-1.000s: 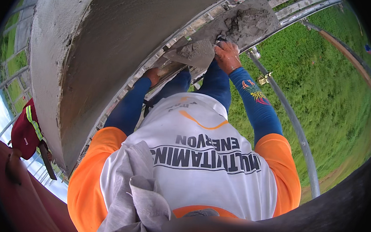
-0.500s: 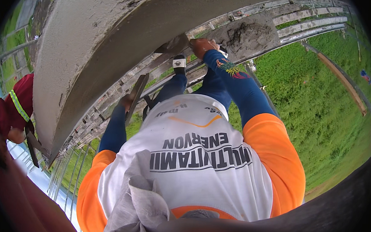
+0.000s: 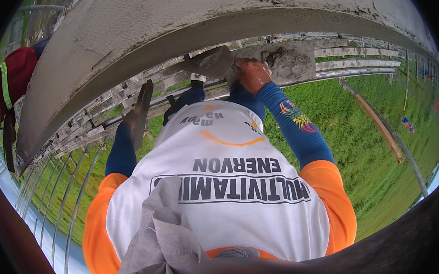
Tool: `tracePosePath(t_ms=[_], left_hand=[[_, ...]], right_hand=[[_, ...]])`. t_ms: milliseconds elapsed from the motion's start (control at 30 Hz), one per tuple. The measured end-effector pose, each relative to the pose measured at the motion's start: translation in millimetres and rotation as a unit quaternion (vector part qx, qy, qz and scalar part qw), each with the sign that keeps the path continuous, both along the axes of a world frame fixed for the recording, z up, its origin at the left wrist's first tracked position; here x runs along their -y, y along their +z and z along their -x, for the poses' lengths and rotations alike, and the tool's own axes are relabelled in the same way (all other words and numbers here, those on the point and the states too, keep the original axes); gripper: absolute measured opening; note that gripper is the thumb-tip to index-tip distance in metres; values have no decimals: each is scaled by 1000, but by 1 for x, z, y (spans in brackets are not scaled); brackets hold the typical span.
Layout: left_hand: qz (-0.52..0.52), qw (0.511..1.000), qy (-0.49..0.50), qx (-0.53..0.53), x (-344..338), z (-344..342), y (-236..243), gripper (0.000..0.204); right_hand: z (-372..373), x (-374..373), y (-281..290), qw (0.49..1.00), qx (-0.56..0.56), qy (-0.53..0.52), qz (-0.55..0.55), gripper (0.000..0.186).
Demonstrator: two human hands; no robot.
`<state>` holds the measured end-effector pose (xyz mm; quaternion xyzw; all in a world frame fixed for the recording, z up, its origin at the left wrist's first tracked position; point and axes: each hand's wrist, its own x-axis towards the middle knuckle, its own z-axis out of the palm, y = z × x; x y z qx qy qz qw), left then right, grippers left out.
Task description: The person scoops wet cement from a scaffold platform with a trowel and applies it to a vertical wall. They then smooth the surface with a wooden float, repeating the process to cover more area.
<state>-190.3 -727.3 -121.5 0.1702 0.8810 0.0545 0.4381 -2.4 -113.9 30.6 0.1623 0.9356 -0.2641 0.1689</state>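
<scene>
My right hand (image 3: 253, 74) grips a metal trowel (image 3: 214, 61) smeared with grey mortar, its blade toward the underside edge of the plastered concrete band. It is beside a board (image 3: 299, 61) carrying a heap of wet mortar (image 3: 279, 58). My left hand (image 3: 129, 119), lower left, holds a long, narrow, dark straight bar or float (image 3: 143, 107) roughly upright beside my body; its fingers are partly hidden. My legs and a sandalled foot show on the slatted scaffold below the trowel, partly covered by my shirt and the blade.
Curved plastered concrete (image 3: 136, 26) spans the top. Scaffold slats (image 3: 354, 65), metal tubes (image 3: 409, 158) and a timber (image 3: 376, 126) border a drop to grass. At far left a co-worker (image 3: 12, 74) in maroon with a reflective stripe holds a dark tool beside the concrete.
My view has swung, bringing the concrete across the top. My right hand and trowel moved up-left toward the concrete edge, then slightly right. The long bar in my left hand has come into view, more upright.
</scene>
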Motion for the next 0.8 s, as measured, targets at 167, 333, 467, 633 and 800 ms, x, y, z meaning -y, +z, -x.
tracePosePath(t_ms=[167,333,467,633,800], left_hand=[[21,995,72,69,-5,-19,34,33],[-16,960,264,92,-16,-31,60,33],[48,980,188,48,-8,-32,61,36],[81,991,105,13,-2,-41,51,51],[-36,905,416,85,-8,-54,26,42]], right_hand=[[13,-19,-42,988,151,6,-24,32],[45,-23,-82,967,231,-110,1,35],[58,-30,-85,968,218,-122,5,35],[38,-39,-63,987,148,-61,-8,38],[16,-79,-20,992,116,-25,34,43]])
